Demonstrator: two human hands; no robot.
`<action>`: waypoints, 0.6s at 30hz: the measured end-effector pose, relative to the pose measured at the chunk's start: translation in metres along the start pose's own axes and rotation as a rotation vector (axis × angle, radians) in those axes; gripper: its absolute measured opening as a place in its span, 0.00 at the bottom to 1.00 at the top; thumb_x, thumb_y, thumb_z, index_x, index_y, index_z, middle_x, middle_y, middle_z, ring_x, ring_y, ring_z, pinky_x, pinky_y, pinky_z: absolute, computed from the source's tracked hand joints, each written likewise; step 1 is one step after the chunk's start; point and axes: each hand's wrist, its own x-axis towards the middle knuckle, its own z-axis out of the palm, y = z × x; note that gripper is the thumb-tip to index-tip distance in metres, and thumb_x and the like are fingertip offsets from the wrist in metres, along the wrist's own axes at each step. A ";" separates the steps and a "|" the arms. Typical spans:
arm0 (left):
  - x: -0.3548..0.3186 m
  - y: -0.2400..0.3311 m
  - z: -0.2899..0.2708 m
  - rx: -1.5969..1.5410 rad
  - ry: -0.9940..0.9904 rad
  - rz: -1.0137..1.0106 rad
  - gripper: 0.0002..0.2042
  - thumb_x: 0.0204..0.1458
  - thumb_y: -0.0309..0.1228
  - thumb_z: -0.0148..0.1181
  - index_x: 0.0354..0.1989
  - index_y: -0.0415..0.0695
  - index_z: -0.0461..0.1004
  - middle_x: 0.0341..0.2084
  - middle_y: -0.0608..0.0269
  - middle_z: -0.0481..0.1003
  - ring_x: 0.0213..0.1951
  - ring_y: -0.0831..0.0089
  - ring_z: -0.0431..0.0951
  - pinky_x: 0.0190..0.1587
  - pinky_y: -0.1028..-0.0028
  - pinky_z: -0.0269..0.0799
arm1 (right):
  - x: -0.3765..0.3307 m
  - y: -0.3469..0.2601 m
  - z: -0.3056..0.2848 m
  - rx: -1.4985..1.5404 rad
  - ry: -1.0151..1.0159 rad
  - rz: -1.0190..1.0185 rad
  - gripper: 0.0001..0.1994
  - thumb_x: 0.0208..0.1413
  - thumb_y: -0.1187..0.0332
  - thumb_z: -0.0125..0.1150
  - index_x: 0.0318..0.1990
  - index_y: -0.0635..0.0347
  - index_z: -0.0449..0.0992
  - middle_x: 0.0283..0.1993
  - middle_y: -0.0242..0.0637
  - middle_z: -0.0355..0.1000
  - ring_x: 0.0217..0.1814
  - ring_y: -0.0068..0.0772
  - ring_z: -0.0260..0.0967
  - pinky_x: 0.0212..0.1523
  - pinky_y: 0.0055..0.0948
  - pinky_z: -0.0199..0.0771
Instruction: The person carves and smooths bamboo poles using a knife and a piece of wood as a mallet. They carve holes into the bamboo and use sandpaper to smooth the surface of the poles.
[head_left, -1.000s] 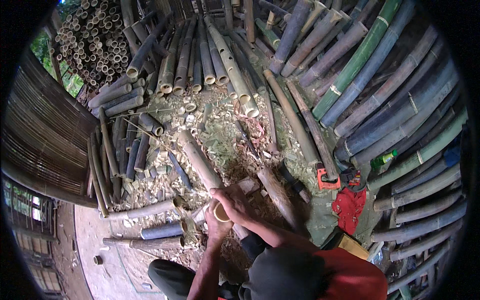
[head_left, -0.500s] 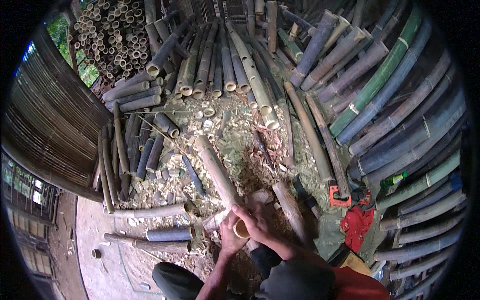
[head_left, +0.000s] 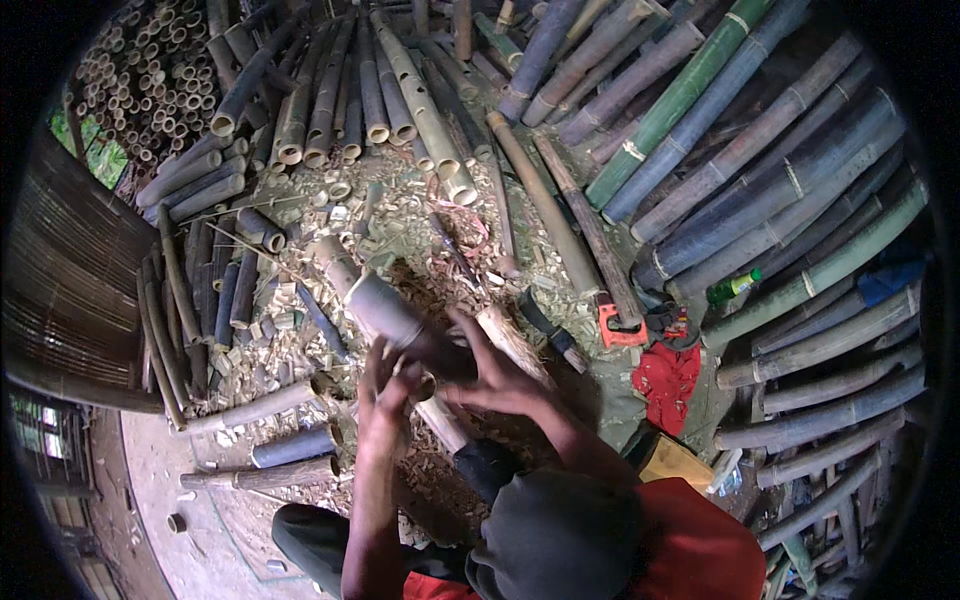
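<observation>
My left hand (head_left: 385, 390) curls around a short bamboo ring (head_left: 424, 386) held low in the middle of the view. My right hand (head_left: 495, 378) meets it from the right, its thumb at the ring and its fingers splayed over a thick grey bamboo pole (head_left: 385, 308). That pole lies slanted on the chip-covered ground (head_left: 400, 215) and runs under both hands. Its near end (head_left: 445, 425) shows pale below the ring. My forearms come up from the lower edge, over a red shirt and a dark cap.
Long green and bluish bamboo poles (head_left: 760, 200) fan across the right and top. Cut tubes (head_left: 160, 80) are stacked at top left, a woven screen (head_left: 70, 290) at left. A red-handled saw (head_left: 622, 330), red cloth (head_left: 665, 380), green bottle (head_left: 735, 288) and short tubes (head_left: 290, 445) lie nearby.
The view has tilted so that the hands and the ring sit higher in the picture. My right hand's fingers have spread out over the grey pole; both hands stay at the ring.
</observation>
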 end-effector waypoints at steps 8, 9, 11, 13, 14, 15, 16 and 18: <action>-0.070 -0.047 -0.043 0.185 -0.041 -0.221 0.26 0.56 0.30 0.60 0.63 0.32 0.70 0.51 0.47 0.79 0.48 0.61 0.83 0.51 0.62 0.80 | -0.069 0.209 -0.096 -0.180 0.635 0.296 0.49 0.46 0.58 0.77 0.74 0.69 0.56 0.53 0.55 0.78 0.54 0.49 0.77 0.58 0.43 0.75; -0.076 -0.052 -0.063 0.137 0.057 -0.280 0.25 0.56 0.30 0.60 0.61 0.32 0.71 0.49 0.49 0.80 0.46 0.62 0.83 0.50 0.63 0.80 | -0.046 0.199 -0.121 -0.411 0.516 0.488 0.49 0.47 0.56 0.75 0.74 0.65 0.56 0.50 0.56 0.79 0.52 0.53 0.79 0.55 0.45 0.76; -0.079 -0.065 -0.079 0.083 0.112 -0.339 0.23 0.57 0.31 0.60 0.59 0.33 0.72 0.47 0.52 0.81 0.45 0.64 0.83 0.49 0.66 0.79 | -0.028 0.196 -0.181 -0.631 0.650 0.369 0.45 0.49 0.54 0.72 0.74 0.58 0.58 0.53 0.59 0.76 0.55 0.61 0.75 0.57 0.49 0.74; -0.083 -0.069 -0.095 0.114 0.138 -0.310 0.21 0.57 0.31 0.60 0.58 0.33 0.73 0.46 0.53 0.81 0.44 0.65 0.83 0.47 0.68 0.79 | -0.018 0.186 -0.196 -0.775 0.707 0.262 0.40 0.52 0.54 0.69 0.70 0.60 0.62 0.54 0.62 0.73 0.56 0.65 0.73 0.58 0.51 0.73; -0.085 -0.063 -0.097 0.165 0.171 -0.302 0.21 0.58 0.32 0.60 0.57 0.34 0.74 0.45 0.53 0.81 0.44 0.65 0.83 0.46 0.68 0.79 | -0.011 0.175 -0.193 -0.807 0.693 0.283 0.39 0.53 0.53 0.69 0.70 0.61 0.62 0.55 0.62 0.73 0.57 0.65 0.72 0.59 0.51 0.73; -0.084 -0.067 -0.107 0.169 0.165 -0.283 0.20 0.58 0.32 0.61 0.56 0.34 0.74 0.45 0.53 0.81 0.44 0.65 0.83 0.46 0.67 0.79 | -0.008 0.163 -0.188 -0.841 0.682 0.308 0.39 0.54 0.53 0.68 0.69 0.62 0.62 0.55 0.63 0.72 0.58 0.66 0.72 0.59 0.51 0.72; -0.085 -0.066 -0.120 0.171 0.192 -0.265 0.20 0.57 0.32 0.61 0.56 0.34 0.75 0.44 0.54 0.81 0.43 0.65 0.83 0.45 0.66 0.79 | -0.005 0.139 -0.161 -0.757 0.615 0.347 0.38 0.55 0.53 0.67 0.68 0.64 0.62 0.55 0.61 0.72 0.58 0.64 0.72 0.59 0.50 0.72; -0.085 -0.071 -0.141 0.180 0.246 -0.234 0.19 0.56 0.31 0.62 0.55 0.34 0.75 0.42 0.56 0.81 0.40 0.66 0.82 0.44 0.66 0.80 | -0.020 0.116 -0.101 -0.680 0.422 0.476 0.39 0.54 0.51 0.67 0.67 0.67 0.61 0.54 0.60 0.72 0.58 0.60 0.72 0.59 0.49 0.72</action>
